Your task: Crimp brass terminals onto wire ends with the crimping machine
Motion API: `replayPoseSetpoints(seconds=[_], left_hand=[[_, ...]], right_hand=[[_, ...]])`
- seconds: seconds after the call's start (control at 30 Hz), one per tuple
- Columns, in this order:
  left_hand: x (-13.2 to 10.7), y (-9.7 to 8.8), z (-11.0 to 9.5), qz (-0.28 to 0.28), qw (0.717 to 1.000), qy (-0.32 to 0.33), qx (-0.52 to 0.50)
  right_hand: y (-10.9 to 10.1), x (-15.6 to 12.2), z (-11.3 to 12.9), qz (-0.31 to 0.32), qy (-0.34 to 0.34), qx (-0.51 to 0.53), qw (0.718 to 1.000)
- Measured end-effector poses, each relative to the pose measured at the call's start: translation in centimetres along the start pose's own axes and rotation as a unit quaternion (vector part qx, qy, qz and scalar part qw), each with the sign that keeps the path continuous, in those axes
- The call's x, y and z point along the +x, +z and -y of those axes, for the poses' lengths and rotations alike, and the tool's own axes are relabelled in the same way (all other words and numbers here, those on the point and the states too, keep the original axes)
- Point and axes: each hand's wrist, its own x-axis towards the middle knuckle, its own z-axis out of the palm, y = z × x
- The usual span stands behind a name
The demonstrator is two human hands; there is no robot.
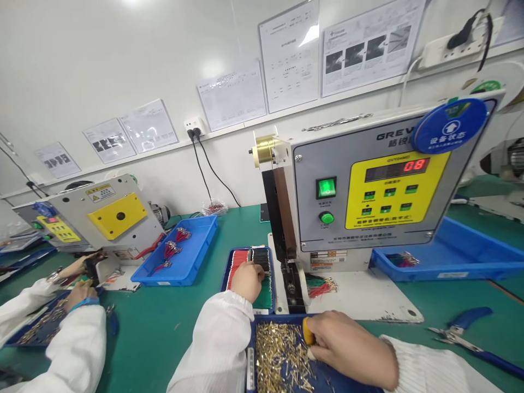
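My left hand (pixel 246 279) reaches over a blue tray (pixel 224 278) of wires sorted by colour. Its fingers are curled together at the black wires (pixel 261 257), between the red wires (pixel 238 261) and the green wires (pixel 264 295); whatever they pinch is hidden. My right hand (pixel 347 344) is closed over a dark blue tray (pixel 344 379) of loose brass terminals (pixel 282 355). A yellow cover (pixel 308 331) shows at one of its fingertips, and I cannot make out anything between the fingers. Behind both trays stands a crimping machine (pixel 292 286), its display lit.
A bundle of red and green wires (pixel 323 286) lies on the machine's base. Cutting pliers (pixel 462 333) rest at the right, before a blue bin (pixel 442 267). Another blue bin (pixel 176 251) holds wire bundles. At left, a co-worker's hands (pixel 82 295) work by a second machine (pixel 106 218).
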Motion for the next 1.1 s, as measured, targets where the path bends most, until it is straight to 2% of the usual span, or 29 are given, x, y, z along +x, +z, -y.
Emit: replayPoseSetpoints(seconds=[0.43,0.67,0.83,0.97,1.1], left_hand=[[0.3,0.5,0.0,-0.023,1.0,-0.021,0.0],[1.4,1.3,0.4,-0.073,0.997,-0.036,0.014],[2.0,1.6,0.7,-0.08,0.996,-0.031,0.024],[2.0,1.7,0.7,-0.088,0.996,-0.029,0.017],[1.8,1.8,0.7,-0.114,0.993,-0.015,-0.008]], right_hand=[[-0.2,-0.2,0.1,-0.009,-0.035,-0.038,0.999],[-0.3,-0.3,0.2,-0.006,-0.019,-0.01,1.0],[-0.4,-0.4,0.2,-0.012,-0.046,-0.012,0.999],[-0.7,-0.3,0.2,-0.022,-0.056,0.022,0.998],[-0.3,0.1,-0.4,-0.037,-0.035,0.111,0.993]])
